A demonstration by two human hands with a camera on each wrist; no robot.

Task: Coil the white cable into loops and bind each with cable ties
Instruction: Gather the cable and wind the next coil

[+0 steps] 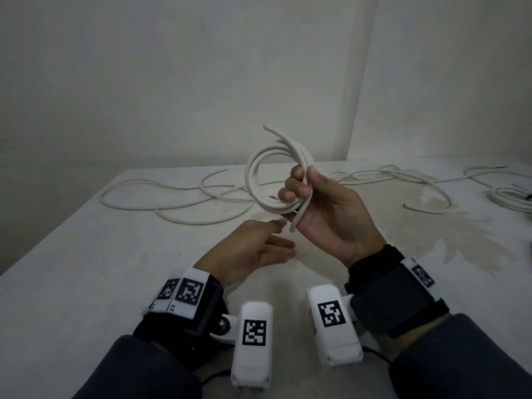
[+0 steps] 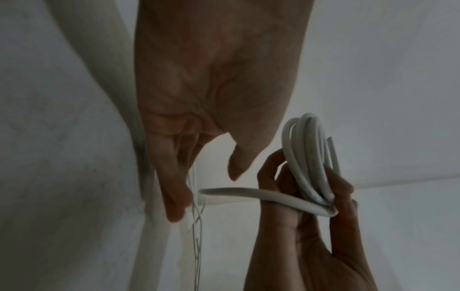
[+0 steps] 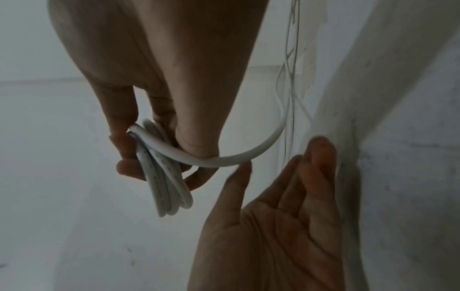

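Note:
A coil of thick white cable [image 1: 266, 180] with several loops is held upright above the white table [image 1: 86, 269]. My right hand [image 1: 311, 197] grips the coil's right side, fingers curled round the bundled loops [image 3: 164, 177]. One loose cable end [image 2: 239, 194] curves out from the grip toward my left hand. My left hand [image 1: 264, 243] hovers just below and left of the coil, fingers straight and spread, holding nothing; its fingertips [image 2: 174, 204] lie near that loose end. No cable tie shows.
Loose white cables [image 1: 178, 197] sprawl over the far left of the table, and more cable [image 1: 403, 180] lies at the far right with a small bundle [image 1: 509, 197] near the right edge. A stained patch [image 1: 449, 223] marks the right side. White walls rise behind.

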